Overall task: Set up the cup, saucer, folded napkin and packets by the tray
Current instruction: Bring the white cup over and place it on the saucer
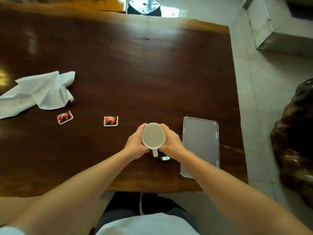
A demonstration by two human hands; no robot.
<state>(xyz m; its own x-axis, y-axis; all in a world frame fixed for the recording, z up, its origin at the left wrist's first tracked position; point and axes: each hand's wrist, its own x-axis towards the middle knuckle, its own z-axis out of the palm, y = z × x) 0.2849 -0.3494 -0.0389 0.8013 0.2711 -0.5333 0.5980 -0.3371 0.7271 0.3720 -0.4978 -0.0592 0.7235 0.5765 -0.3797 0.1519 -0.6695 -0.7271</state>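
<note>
A white cup [153, 136] with its handle toward me is gripped from both sides by my left hand [135, 144] and my right hand [171, 141]. Under it a dark saucer [163, 158] shows only at its near edge; whether the cup rests on it I cannot tell. The ribbed metal tray [200, 146] lies just right of my right hand. Two red packets lie to the left: one [110, 121] near the cup, the other [64, 117] farther off. A crumpled, unfolded white napkin [38, 93] lies at the far left.
The dark wooden table [127, 70] ends at its right edge [237, 102] just past the tray and at the near edge in front of my legs. A dark carved wooden object [296, 141] stands on the tiled floor to the right.
</note>
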